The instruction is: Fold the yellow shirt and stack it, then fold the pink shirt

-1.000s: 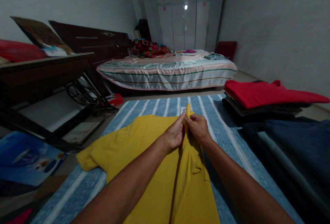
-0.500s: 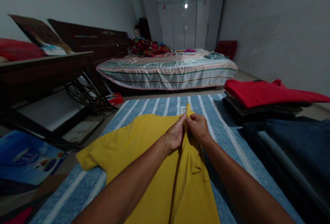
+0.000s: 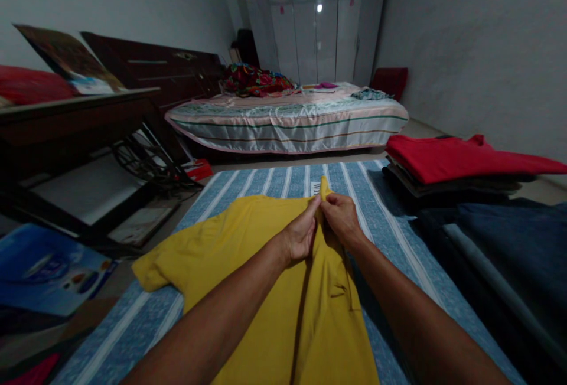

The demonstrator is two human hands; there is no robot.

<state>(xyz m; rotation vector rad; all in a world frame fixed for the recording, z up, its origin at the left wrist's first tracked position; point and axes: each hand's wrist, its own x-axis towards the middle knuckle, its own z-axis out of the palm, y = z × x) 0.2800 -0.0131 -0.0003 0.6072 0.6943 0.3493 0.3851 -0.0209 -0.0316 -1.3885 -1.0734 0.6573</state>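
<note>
A yellow T-shirt (image 3: 257,243) lies spread on a blue-and-white striped cloth (image 3: 390,237), its left sleeve flat and its right side folded inward. My left hand (image 3: 303,231) grips the shirt near the collar, fingers closed on the cloth. Right beside it, my right hand (image 3: 341,215) pinches the same upper edge of the fold. A small upright tip of yellow fabric stands between the two hands. Behind that tip, a white patch with dark letters shows in part on the striped cloth.
Folded clothes with a red garment (image 3: 460,157) on top are stacked at the right, behind folded jeans (image 3: 514,249). At left stand a dark table (image 3: 80,101) and a blue printed bag (image 3: 48,270). A bed (image 3: 287,125) and a wardrobe (image 3: 305,25) are beyond.
</note>
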